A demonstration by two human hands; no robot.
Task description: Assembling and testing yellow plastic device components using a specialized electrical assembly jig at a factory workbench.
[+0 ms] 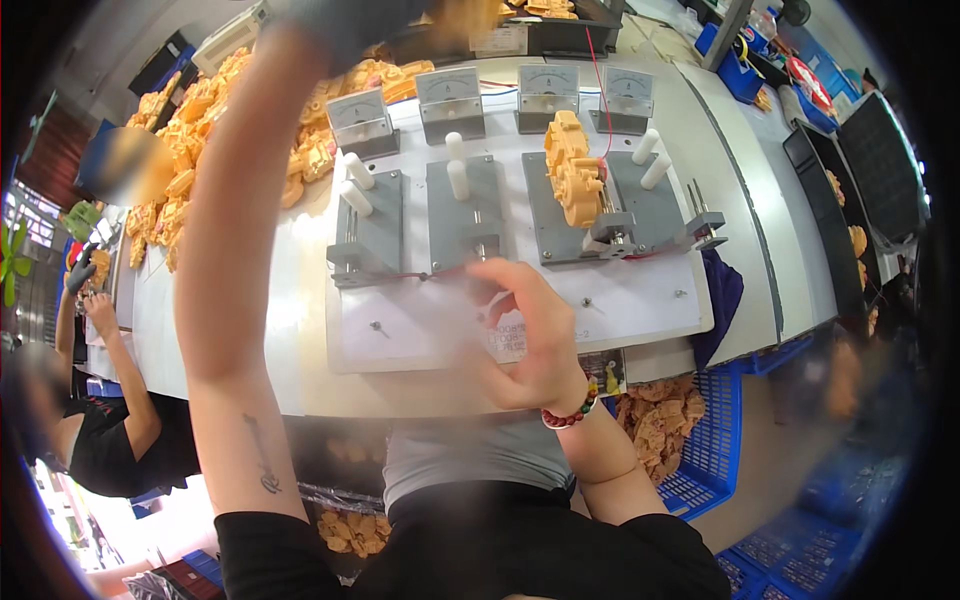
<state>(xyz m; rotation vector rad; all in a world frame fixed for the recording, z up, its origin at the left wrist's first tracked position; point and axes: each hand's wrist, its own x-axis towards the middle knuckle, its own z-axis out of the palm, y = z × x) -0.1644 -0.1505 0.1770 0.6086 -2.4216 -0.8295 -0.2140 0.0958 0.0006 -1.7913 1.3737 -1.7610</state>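
Nearest, the left forearm stretches up to a gloved left hand beside a blurred yellow part: can't tell if that grip holds it! A yellow casting sits on a grey fixture; right hand near, its grip parted, empty; meters behind, along the white bench.

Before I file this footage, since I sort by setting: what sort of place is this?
Probably a factory workbench: four analog meters stand behind grey fixtures, with yellow parts heaped at left.
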